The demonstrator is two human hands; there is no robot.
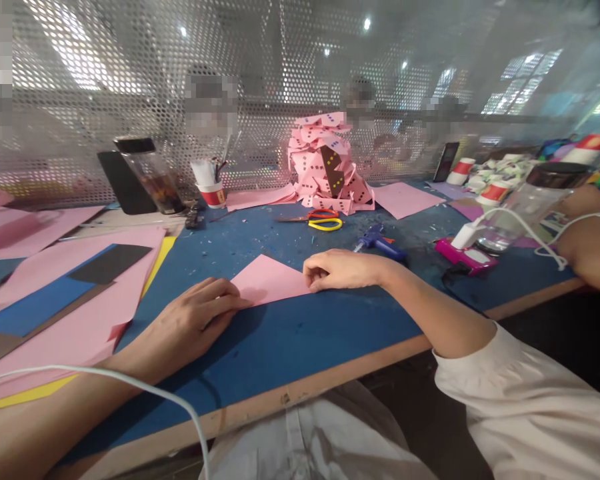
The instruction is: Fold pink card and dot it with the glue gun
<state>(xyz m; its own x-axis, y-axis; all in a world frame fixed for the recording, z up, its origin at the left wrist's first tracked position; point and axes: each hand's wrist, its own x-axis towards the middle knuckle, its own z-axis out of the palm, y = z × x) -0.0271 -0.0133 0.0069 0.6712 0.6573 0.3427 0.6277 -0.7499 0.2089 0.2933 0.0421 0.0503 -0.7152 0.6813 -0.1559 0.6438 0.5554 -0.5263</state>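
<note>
A pink paper triangle (270, 280) lies on the blue table, its point away from me and its long straight edge towards me. My left hand (205, 310) is at its left corner, fingers closed together and pressed on the paper. At the right corner my right hand (335, 270) pinches the paper between curled fingers and thumb. Beyond it lie scissors (325, 220) with red and yellow handles, and a blue glue gun (380, 243). A tall pile of folded pink paper pieces (325, 167) with dark dots stands at the back.
Pink sheets (80, 293) with blue and dark strips lie at left. Behind them stand a dark-lidded bottle (153, 177) and a paper cup (211, 193). At right are a pink device (465, 257) with a white cable and a clear bottle (535, 200). Another person's arm (593, 247) rests there.
</note>
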